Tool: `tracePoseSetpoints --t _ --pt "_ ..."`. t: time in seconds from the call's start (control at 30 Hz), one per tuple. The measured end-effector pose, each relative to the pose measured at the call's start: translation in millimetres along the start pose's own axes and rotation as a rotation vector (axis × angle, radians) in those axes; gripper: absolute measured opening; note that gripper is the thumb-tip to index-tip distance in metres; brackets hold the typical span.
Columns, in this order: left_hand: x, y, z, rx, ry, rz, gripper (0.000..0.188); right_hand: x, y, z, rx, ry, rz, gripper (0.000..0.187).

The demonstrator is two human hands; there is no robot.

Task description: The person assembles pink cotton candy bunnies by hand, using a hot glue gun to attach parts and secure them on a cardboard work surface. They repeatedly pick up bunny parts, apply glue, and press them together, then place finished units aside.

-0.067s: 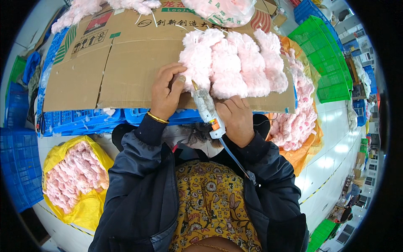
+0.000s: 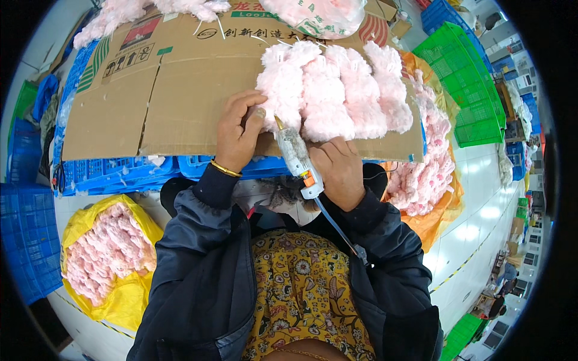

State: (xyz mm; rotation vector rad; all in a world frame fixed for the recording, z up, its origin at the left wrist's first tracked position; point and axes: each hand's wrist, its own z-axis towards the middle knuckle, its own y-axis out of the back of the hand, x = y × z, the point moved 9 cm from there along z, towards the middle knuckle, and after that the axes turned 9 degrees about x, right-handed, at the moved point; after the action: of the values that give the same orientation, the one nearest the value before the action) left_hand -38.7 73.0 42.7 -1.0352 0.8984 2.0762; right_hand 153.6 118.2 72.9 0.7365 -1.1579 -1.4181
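My right hand (image 2: 338, 173) is closed round a white and orange hot glue gun (image 2: 295, 155), smeared with grime along its barrel. Its brass nozzle touches or nearly touches the lower edge of the leftmost fluffy pink plush piece (image 2: 282, 84). On that piece's lower left corner, my left hand (image 2: 238, 129) closes with thumb and index finger, pinching the pile. A bluish glue stick (image 2: 335, 224) runs out of the gun's rear toward my right sleeve. Beside the held piece, several like pink pieces (image 2: 325, 99) lie in a row; the pile hides what lies under the nozzle.
A flattened cardboard sheet (image 2: 186, 108) covers blue crates (image 2: 120, 174). Pink pieces fill a yellow sack (image 2: 129, 307) at lower left and an orange sack (image 2: 415, 231) at right. A clear bag (image 2: 319, 15) lies at the back. Green crates (image 2: 460, 84) stand at far right.
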Motion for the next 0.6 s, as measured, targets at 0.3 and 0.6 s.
tracePoseSetpoints --t 0.3,0.6 --pt "5 3 -7 -0.080 0.103 -0.170 0.018 -7 14 -28 -0.028 -0.004 0.126 0.031" --pt "-75 -47 -39 -0.027 -0.211 0.258 0.026 -53 36 -79 -0.199 -0.201 0.124 0.032"
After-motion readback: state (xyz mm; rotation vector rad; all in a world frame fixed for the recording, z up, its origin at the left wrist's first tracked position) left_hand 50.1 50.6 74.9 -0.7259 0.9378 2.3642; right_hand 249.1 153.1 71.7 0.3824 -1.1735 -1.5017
